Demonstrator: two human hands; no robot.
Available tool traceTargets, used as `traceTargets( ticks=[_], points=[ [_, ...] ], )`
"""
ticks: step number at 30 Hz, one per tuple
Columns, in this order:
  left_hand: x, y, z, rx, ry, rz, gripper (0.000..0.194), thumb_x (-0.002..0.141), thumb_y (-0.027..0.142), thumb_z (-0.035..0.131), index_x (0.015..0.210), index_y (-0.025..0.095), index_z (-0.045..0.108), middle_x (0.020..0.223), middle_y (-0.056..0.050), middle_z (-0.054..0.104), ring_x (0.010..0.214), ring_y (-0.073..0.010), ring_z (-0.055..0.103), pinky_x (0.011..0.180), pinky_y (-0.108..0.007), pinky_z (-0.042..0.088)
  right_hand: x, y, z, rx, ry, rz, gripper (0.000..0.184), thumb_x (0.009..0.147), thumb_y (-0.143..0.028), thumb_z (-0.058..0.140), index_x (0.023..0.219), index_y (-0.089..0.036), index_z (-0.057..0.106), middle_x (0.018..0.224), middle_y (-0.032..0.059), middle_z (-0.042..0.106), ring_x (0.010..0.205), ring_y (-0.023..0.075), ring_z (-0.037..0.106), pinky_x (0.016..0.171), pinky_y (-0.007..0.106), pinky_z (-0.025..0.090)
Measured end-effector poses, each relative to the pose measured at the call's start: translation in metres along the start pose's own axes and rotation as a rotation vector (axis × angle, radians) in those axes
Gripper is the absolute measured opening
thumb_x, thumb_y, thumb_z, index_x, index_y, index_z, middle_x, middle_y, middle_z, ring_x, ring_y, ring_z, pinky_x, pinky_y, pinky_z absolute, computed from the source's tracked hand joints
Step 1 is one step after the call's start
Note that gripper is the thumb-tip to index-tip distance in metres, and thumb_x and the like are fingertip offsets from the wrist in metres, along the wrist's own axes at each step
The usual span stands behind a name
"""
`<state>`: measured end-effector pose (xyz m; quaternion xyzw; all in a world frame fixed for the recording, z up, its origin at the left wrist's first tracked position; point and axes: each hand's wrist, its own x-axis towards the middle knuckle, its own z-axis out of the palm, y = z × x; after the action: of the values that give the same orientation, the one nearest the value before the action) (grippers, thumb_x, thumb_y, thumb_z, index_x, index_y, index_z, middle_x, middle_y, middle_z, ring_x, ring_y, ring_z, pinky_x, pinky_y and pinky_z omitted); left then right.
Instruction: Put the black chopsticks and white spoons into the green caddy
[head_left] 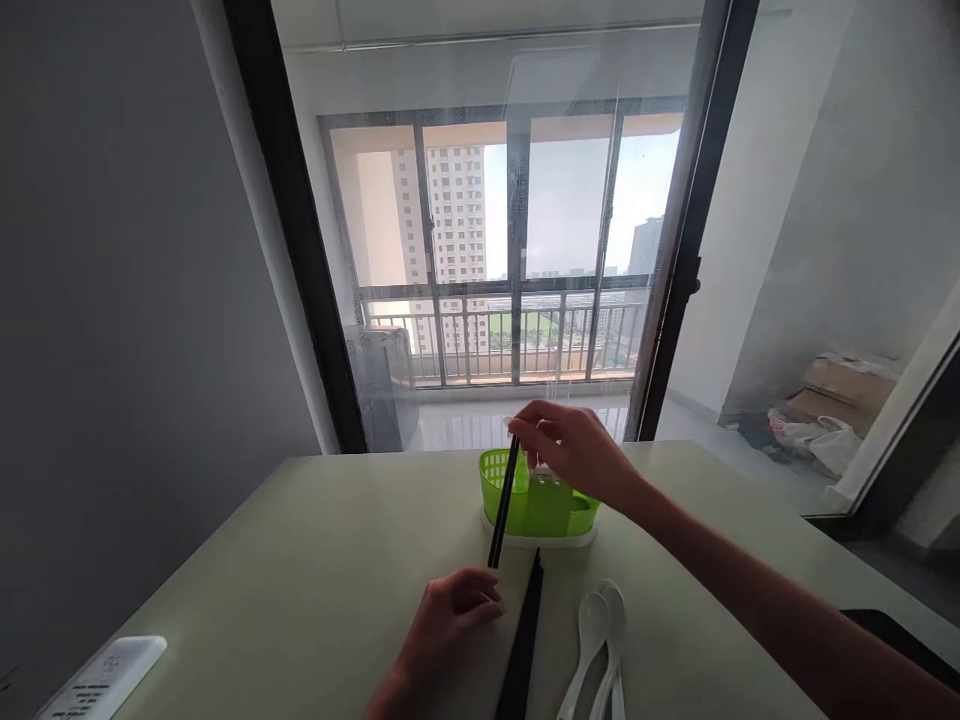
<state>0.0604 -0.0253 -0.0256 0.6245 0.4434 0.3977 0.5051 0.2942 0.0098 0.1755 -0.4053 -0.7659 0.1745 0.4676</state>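
My right hand point(574, 450) pinches the upper end of a pair of black chopsticks point(505, 505). They hang tilted in front of a green cutlery basket point(544, 510) with slotted walls and a white base. Just below the chopsticks' lower tips is my left hand point(456, 615), its fingers loosely curled with a gap to the thumb and nothing visible between them. More black chopsticks point(523, 640) lie together on the table, right of my left hand. Beside these rest several white spoons point(600, 640), partly overlapping and cut off by the bottom edge.
The pale table point(337, 560) meets a grey wall point(150, 300) on the left and a glass sliding door behind the basket. A white remote control point(109, 675) lies at the left corner. A dark object point(900, 640) sits at the right edge, partly behind my right arm.
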Motion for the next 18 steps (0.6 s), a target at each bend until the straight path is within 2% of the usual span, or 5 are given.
traceTargets(
  ticks=[3, 6, 11, 15, 18],
  points=[
    [0.003, -0.006, -0.001, -0.026, -0.015, 0.001, 0.039, 0.068, 0.042, 0.086, 0.097, 0.018, 0.073, 0.082, -0.003, 0.076, 0.075, -0.0187, 0.071, 0.075, -0.03, 0.057, 0.033, 0.007, -0.025, 0.032, 0.113, -0.025, 0.045, 0.093, -0.064, 0.056, 0.082, -0.021, 0.063, 0.064, -0.0009, 0.067, 0.057, 0.0157, 0.069, 0.058, 0.026, 0.053],
    [0.005, -0.014, -0.001, 0.004, -0.021, 0.017, 0.037, 0.072, 0.044, 0.083, 0.095, 0.018, 0.072, 0.078, -0.001, 0.074, 0.073, -0.0168, 0.069, 0.071, -0.028, 0.054, 0.06, 0.023, -0.031, -0.036, 0.189, -0.035, 0.046, 0.094, -0.064, 0.054, 0.081, -0.02, 0.063, 0.067, -0.0001, 0.068, 0.056, 0.0141, 0.069, 0.059, 0.025, 0.053],
    [0.005, -0.019, -0.001, 0.069, -0.008, 0.026, 0.034, 0.078, 0.049, 0.077, 0.092, 0.019, 0.072, 0.073, 0.0, 0.07, 0.068, -0.0153, 0.065, 0.066, -0.026, 0.05, 0.084, 0.064, -0.005, -0.191, 0.111, 0.056, 0.037, 0.099, -0.051, 0.053, 0.084, -0.019, 0.066, 0.07, 0.0002, 0.073, 0.057, 0.0138, 0.072, 0.061, 0.024, 0.052],
    [0.003, -0.017, 0.0, 0.108, -0.014, 0.027, 0.03, 0.081, 0.047, 0.073, 0.09, 0.018, 0.072, 0.072, 0.001, 0.069, 0.067, -0.0148, 0.063, 0.065, -0.026, 0.048, 0.091, 0.095, 0.019, -0.216, 0.038, 0.097, 0.03, 0.099, -0.039, 0.057, 0.082, -0.018, 0.069, 0.069, 0.0006, 0.075, 0.056, 0.0126, 0.071, 0.065, 0.024, 0.052],
    [0.002, -0.015, 0.001, 0.125, -0.013, 0.023, 0.026, 0.084, 0.044, 0.069, 0.086, 0.018, 0.071, 0.072, 0.0, 0.069, 0.067, -0.015, 0.062, 0.064, -0.026, 0.047, 0.094, 0.114, 0.029, -0.246, -0.005, 0.12, 0.028, 0.098, -0.036, 0.059, 0.082, -0.017, 0.07, 0.071, 0.002, 0.077, 0.058, 0.0127, 0.071, 0.066, 0.023, 0.051]
  ],
)
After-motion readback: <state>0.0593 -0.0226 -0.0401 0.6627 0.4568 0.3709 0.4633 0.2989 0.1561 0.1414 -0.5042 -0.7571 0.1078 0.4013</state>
